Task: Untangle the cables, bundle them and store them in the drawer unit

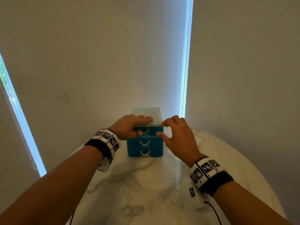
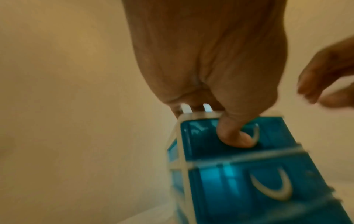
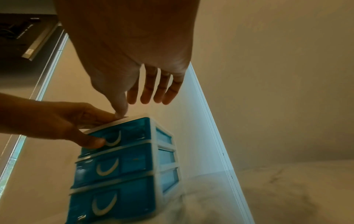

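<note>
A small blue drawer unit [image 1: 145, 143] [image 2: 239, 174] [image 3: 124, 166] with three shut drawers and white crescent handles stands on the marble table [image 1: 146, 189]. My left hand [image 1: 129, 127] [image 3: 57, 119] lies on its top with the fingers flat, and the thumb [image 2: 233, 136] presses the top drawer's front beside the handle, so the hand pinches the top front edge. My right hand [image 1: 177, 135] [image 3: 124, 45] hovers at the unit's upper right corner, fingers spread and relaxed, holding nothing. Its thumb tip is close to the lid edge. No cable lies in view.
The unit stands near the table's far edge, close to a wall of pale roller blinds [image 1: 113, 62] with a bright gap [image 1: 185, 70]. Bare marble stretches between the unit and me. A thin black wire [image 1: 214, 210] trails from my right wristband.
</note>
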